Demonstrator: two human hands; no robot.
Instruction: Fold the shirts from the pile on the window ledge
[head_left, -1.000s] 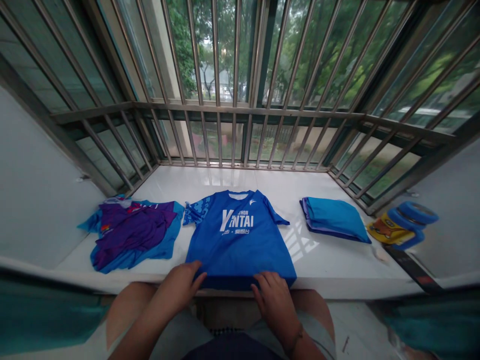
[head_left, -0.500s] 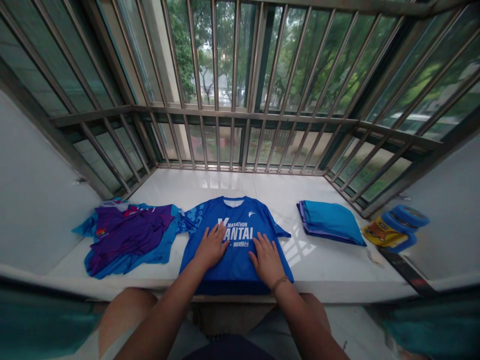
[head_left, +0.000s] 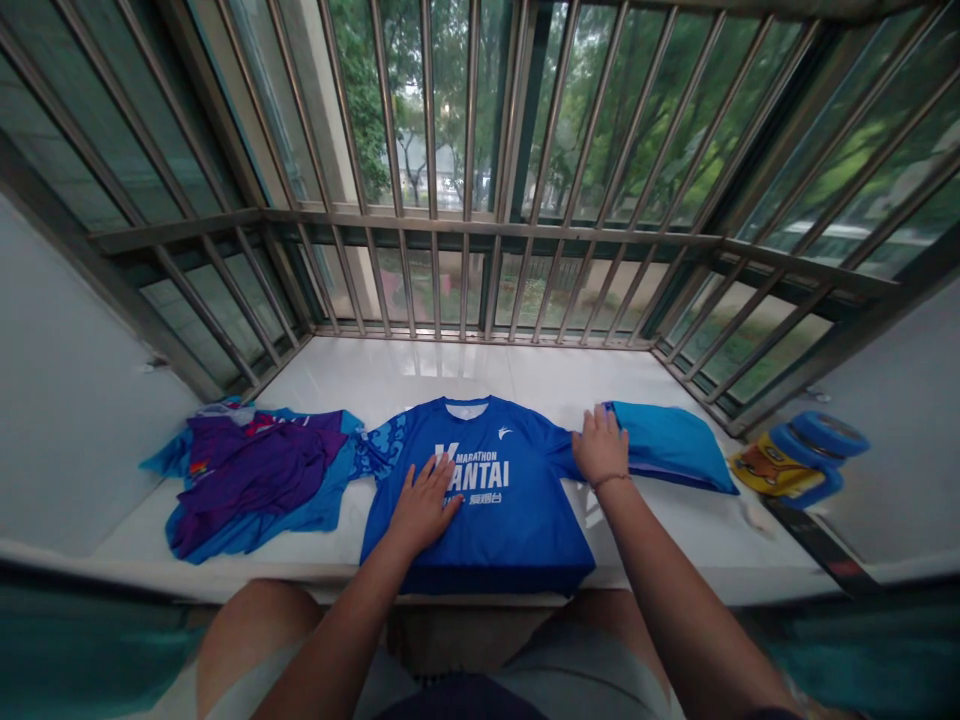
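A blue T-shirt (head_left: 517,530) with white lettering lies front up on the white sill, its hem hanging over the front edge. My left hand (head_left: 426,508) rests flat on its chest over the lettering, fingers stretched out. At the end of the shirt's right-side sleeve lies my right hand (head_left: 601,448), fingers extended, touching the sleeve and the near end of a folded turquoise garment (head_left: 671,448). Whether the fingertips press on that garment is unclear. A crumpled purple and turquoise garment (head_left: 262,475) lies to the left, against the patterned left-side sleeve.
The white sill (head_left: 480,365) is bounded by metal window bars (head_left: 465,238) at the back. A blue-lidded jar with a yellow label (head_left: 787,465) stands at the far right, beside a dark flat strip (head_left: 821,550). My knees are below the front edge.
My right hand has moved from the shirt's chest out to its right-side sleeve, which now lies straighter and reaches the folded garment. My left hand stays on the chest.
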